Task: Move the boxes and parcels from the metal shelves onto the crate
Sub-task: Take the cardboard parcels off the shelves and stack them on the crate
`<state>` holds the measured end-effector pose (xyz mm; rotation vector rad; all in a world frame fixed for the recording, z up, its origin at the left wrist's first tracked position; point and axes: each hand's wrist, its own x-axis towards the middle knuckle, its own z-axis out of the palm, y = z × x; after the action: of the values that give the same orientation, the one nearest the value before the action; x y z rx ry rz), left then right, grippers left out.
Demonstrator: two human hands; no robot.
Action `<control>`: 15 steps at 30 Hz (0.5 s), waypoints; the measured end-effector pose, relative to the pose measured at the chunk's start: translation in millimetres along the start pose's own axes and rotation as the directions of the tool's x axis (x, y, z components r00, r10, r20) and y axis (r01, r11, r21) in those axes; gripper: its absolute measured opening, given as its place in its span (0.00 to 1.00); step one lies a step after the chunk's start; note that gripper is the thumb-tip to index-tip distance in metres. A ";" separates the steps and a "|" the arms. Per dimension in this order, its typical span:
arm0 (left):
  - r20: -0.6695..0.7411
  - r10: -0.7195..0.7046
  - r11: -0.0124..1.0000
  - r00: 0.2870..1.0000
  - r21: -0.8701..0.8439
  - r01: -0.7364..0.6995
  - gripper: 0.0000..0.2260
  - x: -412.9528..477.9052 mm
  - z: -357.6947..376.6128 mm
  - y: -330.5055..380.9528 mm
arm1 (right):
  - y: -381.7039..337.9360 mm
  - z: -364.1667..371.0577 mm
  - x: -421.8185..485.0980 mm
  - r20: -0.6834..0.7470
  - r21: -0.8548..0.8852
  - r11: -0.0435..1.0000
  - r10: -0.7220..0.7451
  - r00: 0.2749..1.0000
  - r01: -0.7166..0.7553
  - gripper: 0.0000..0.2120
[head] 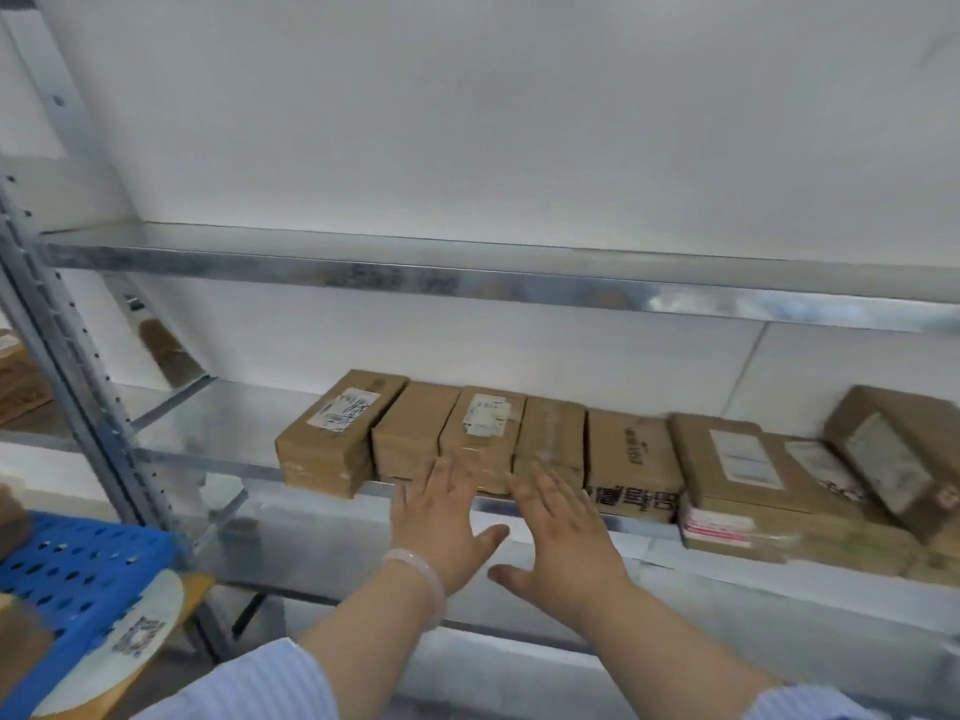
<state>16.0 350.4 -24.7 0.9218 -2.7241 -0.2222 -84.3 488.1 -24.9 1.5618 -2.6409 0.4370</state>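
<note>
A row of brown cardboard boxes lies along the middle metal shelf, some with white labels. The leftmost box juts over the shelf's front edge. My left hand, with a pale bracelet on the wrist, is spread open just in front of the third box. My right hand is open beside it, fingers pointing at the fourth box. Neither hand holds anything. The blue perforated crate sits at the lower left.
More boxes and flat parcels are piled at the right end of the shelf. The upper shelf spans above. A grey upright post stands left. A white parcel rests against the crate. Other cartons lie far left.
</note>
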 end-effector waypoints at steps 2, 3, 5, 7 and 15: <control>0.000 0.049 0.998 0.999 -0.047 -0.049 0.40 4.2 8.6 50.2 | 42.2 -16.7 -24.3 -0.017 -0.016 0.998 0.053 0.998 -0.053 0.46; 0.005 0.075 0.994 0.997 -0.074 -0.075 0.39 4.7 13.4 79.7 | 67.1 -26.1 -39.5 -0.023 -0.032 0.996 0.082 0.996 -0.082 0.46; 0.022 0.137 0.984 0.990 -0.120 -0.133 0.39 2.7 24.1 139.5 | 117.1 -45.6 -70.7 -0.045 -0.061 0.987 0.143 0.989 -0.146 0.45; 0.047 0.202 0.968 0.978 -0.160 -0.192 0.39 0.1 34.3 199.0 | 165.6 -65.8 -100.2 -0.078 -0.082 0.973 0.209 0.975 -0.215 0.45; 0.082 0.362 0.911 0.929 -0.242 -0.334 0.37 -5.9 69.8 371.5 | 308.2 -124.3 -191.2 -0.160 -0.098 0.901 0.406 0.900 -0.424 0.43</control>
<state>-212.9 650.9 -9.2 0.3598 -2.8401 -0.5185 -269.9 823.1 -7.2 0.8885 -2.8198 0.3596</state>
